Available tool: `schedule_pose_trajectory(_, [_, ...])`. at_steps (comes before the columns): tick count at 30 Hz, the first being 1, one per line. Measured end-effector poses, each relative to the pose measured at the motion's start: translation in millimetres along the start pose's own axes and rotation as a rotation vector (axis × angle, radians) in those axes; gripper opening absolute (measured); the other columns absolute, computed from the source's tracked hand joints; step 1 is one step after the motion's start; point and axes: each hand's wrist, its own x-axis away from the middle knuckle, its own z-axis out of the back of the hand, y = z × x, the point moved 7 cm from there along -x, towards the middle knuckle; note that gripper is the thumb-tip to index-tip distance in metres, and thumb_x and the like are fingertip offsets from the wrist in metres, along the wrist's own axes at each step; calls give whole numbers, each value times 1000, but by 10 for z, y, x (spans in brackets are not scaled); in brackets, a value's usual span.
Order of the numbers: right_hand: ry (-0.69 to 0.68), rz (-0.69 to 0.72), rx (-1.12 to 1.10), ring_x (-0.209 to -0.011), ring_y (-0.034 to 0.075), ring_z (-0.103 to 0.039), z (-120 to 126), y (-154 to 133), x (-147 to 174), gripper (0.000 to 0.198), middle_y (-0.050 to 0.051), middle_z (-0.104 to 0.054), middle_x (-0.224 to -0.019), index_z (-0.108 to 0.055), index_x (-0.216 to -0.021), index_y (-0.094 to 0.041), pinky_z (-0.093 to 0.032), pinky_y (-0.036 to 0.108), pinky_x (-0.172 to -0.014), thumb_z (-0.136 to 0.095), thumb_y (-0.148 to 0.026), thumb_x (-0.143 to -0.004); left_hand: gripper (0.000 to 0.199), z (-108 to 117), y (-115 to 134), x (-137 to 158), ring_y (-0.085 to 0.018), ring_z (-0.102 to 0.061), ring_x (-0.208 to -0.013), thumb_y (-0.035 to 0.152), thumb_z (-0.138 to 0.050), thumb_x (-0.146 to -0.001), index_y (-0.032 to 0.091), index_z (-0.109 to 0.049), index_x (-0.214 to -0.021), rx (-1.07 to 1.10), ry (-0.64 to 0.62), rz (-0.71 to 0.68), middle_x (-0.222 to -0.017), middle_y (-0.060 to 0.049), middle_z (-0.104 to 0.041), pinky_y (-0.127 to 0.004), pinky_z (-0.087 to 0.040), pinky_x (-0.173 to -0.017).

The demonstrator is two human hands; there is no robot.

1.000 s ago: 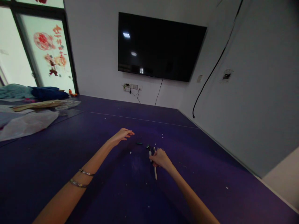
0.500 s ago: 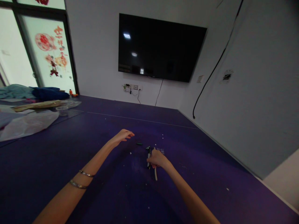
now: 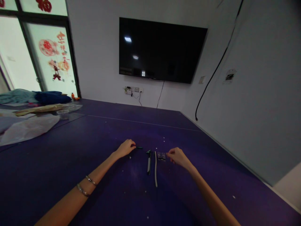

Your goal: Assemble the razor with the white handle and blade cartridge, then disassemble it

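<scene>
Left hand (image 3: 125, 149) at dark piece (image 3: 140, 147), right hand (image 3: 179, 157) by packet (image 3: 161, 156); can't tell if fingers grip. Razor (image 3: 149, 165), strip (image 3: 155, 172) parallel, likely for easy reach.

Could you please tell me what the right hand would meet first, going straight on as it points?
Probably the small patterned packet just left of the right hand; depth is unclear, and they may already touch.

Two slim silvery bracelets (image 3: 82, 190) round left forearm (image 3: 105, 168), just beside each other; right forearm (image 3: 207, 188) bare, sleeveless.
</scene>
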Motion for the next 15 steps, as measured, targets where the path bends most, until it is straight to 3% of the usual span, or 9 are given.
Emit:
schedule_pose_trajectory(5, [20, -17, -74, -36, 7, -45, 133, 92, 29, 21, -1, -53, -44, -61, -62, -13, -31, 16, -35, -51, -27, -75, 22, -108, 69, -57, -20, -54, -95, 24, -50, -81, 15, -66, -94, -77, 18, -91, -98, -9, -63, -32, -37, -88])
schedule_pose_trajectory(10, [51, 32, -103, -37, 8, -47, 194, 68, 23, 22, -1, -54, -45, -61, -62, -13, -32, 17, -36, -51, -28, -75, 21, -157, 84, -104, -20, -53, -90, 24, -50, -81, 18, -68, -87, -17, -23, -139, -90, -8, -63, -32, -38, -85])
schedule_pose_trajectory(15, [57, 49, -133, -39, 9, -48, 192, 108, -9, 22, 0, -55, -45, -61, -62, -13, -32, 17, -36, -52, -29, -75, 21, -151, 84, -108, -19, -53, -86, 26, -50, -82, 20, -69, -84, 36, -21, -173, -86, -6, -62, -36, -33, -92])
